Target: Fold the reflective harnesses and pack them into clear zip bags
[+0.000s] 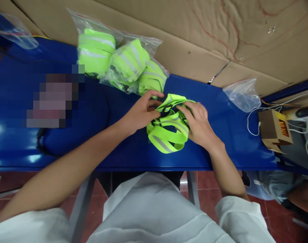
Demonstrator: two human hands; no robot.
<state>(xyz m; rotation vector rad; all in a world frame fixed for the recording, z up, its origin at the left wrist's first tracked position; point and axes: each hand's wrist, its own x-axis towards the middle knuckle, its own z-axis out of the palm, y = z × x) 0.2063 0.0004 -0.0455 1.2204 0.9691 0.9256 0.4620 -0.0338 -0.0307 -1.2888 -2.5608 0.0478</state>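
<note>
A neon yellow-green reflective strap vest (166,140) with silver stripes and black trim lies loosely coiled on the blue table, one loop hanging towards me. My left hand (144,111) has its fingers curled around the coil's left edge, with thumb and fingertips on the straps. On the opposite side my right hand (201,125) grips the bands, its fingers bent over the top and the thumb partly hidden. Just behind, several clear zip bags hold folded straps of the same kind, including a left bag (96,50), a middle bag (131,60) and a right bag (152,77).
Empty-looking clear plastic bags lie at the back right (243,94) and far left (20,32). Cardboard (194,40) lines the back. To the right are an open small carton (274,128) and white cables (252,118). A pixelated patch covers something at left. Another person's arm shows lower right.
</note>
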